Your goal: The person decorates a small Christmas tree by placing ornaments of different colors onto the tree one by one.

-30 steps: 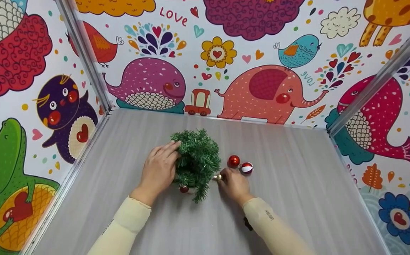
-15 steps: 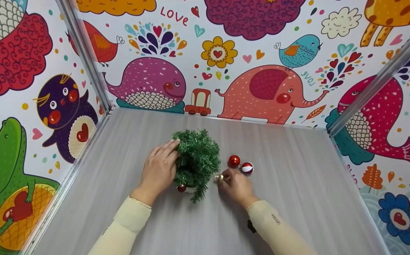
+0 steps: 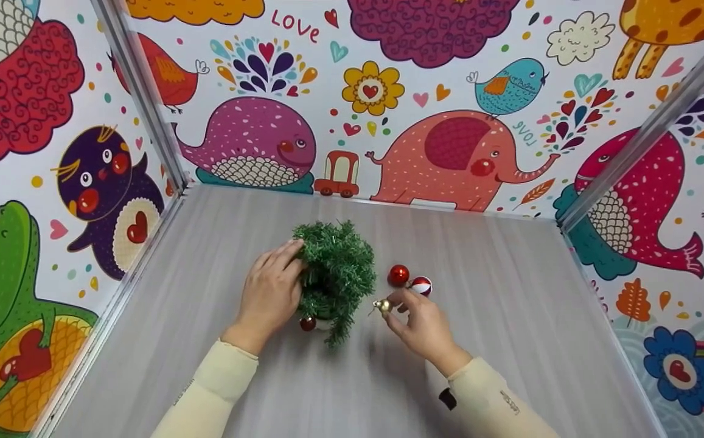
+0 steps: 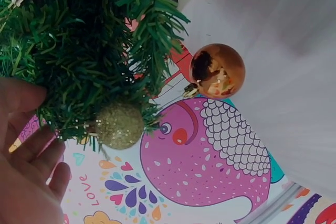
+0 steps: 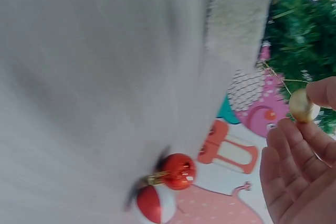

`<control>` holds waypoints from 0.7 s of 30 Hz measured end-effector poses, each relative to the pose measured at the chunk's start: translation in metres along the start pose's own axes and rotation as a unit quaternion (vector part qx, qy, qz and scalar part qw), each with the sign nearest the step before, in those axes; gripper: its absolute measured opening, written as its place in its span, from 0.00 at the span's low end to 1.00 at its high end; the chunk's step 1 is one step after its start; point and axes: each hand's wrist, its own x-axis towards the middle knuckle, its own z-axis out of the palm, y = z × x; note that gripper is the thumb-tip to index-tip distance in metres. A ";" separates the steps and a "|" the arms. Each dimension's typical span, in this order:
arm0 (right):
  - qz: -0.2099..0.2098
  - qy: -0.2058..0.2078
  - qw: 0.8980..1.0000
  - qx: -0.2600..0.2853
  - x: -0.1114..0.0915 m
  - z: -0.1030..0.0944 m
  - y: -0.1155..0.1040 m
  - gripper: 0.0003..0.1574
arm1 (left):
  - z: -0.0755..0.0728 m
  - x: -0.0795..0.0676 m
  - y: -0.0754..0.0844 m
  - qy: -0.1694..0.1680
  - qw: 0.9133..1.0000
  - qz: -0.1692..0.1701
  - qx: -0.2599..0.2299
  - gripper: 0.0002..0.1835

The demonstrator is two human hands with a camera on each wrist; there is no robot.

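A small green artificial Christmas tree (image 3: 342, 261) stands on the table, its pale fuzzy base (image 5: 239, 24) visible in the right wrist view. My left hand (image 3: 271, 286) rests against the tree's left side, fingers mostly straight along the branches. On the tree hang a dark red bauble (image 3: 307, 323), a glittery gold bauble (image 4: 119, 125) and a shiny copper-coloured bauble (image 4: 223, 72). Right of the tree, my right hand (image 3: 428, 328) pinches a small gold bauble (image 3: 383, 306) between thumb and fingertips. Its thin hanging loop (image 5: 283, 80) points toward the tree.
A shiny red bauble (image 3: 398, 275) and a red-and-white bauble (image 3: 422, 286) lie side by side on the table, just beyond my right hand. Walls printed with cartoon animals (image 3: 449, 158) enclose the grey table (image 3: 479, 261) at the back and sides.
My right hand has lifted the gold bauble off the table and turned, so more of the bauble shows. The left hand stays at the tree. The head view has shifted slightly.
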 end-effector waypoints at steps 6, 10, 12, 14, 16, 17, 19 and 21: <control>-0.028 0.007 1.000 -0.006 -0.004 -0.012 -0.016 0.11 | 0.000 -0.001 0.000 0.004 1.000 -0.002 -0.001 0.05; -0.046 0.013 0.999 -0.008 -0.004 -0.016 -0.026 0.12 | 0.000 -0.001 0.000 0.009 1.000 -0.002 -0.005 0.05; -0.055 0.017 0.998 -0.008 -0.005 -0.018 -0.030 0.12 | 0.000 -0.001 -0.001 0.011 1.000 -0.002 -0.006 0.05; -0.061 0.021 0.998 -0.010 -0.004 -0.019 -0.034 0.12 | 0.000 -0.002 -0.001 0.014 1.000 -0.001 -0.009 0.06; -0.067 0.023 0.997 -0.010 -0.003 -0.020 -0.038 0.13 | 0.000 -0.002 -0.001 0.015 1.000 0.000 -0.013 0.06; -0.069 0.024 0.997 -0.008 -0.003 -0.021 -0.039 0.13 | 0.000 -0.002 -0.001 0.015 1.000 0.000 -0.016 0.07; -0.074 0.022 0.997 -0.004 -0.002 -0.022 -0.042 0.13 | 0.000 -0.002 -0.001 0.014 1.000 -0.002 -0.020 0.08; -0.078 0.020 0.997 0.000 -0.001 -0.022 -0.045 0.14 | 0.000 -0.002 0.000 0.015 1.000 -0.004 -0.023 0.09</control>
